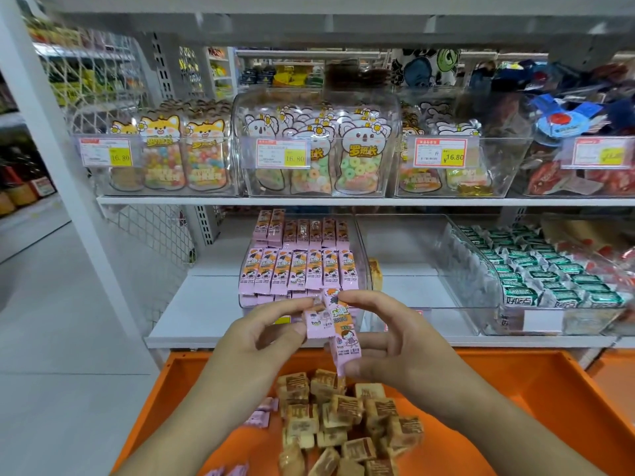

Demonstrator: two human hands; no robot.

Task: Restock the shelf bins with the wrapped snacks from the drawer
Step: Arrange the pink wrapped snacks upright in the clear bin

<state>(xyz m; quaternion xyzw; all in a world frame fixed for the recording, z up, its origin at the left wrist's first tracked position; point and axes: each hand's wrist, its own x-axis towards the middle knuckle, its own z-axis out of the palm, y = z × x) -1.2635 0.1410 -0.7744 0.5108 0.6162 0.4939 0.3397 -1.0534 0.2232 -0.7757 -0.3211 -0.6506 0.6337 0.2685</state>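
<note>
Both hands are hovering above the orange drawer [536,383], just in front of the lower shelf [192,334]. The left hand [264,334] is pinching a pink snack [318,322] between thumb and fingertips, and the right hand [388,338] is gripping a second pink snack [343,341], its thumb and forefinger curling over the top end while the lower fingers are supporting the bottom. The two packets are touching and partly overlapping between the hands. Directly behind them, the clear bin [360,255] at the shelf's left end is standing packed with upright rows of the same pink packets [299,269]; the hands and held snacks are covering its front wall and price tag. To its right an almost bare bin [412,293] is holding one tan cake [376,273] against its left wall, and further right a bin of green packets [549,280] is sitting near the shelf's right end. In the drawer, a heap of tan cakes [347,420] is lying at the middle, with loose pink packets [263,412] left of it and at the near edge. The upper shelf is carrying bins of candy pouches [316,156] behind price labels [439,152].
</note>
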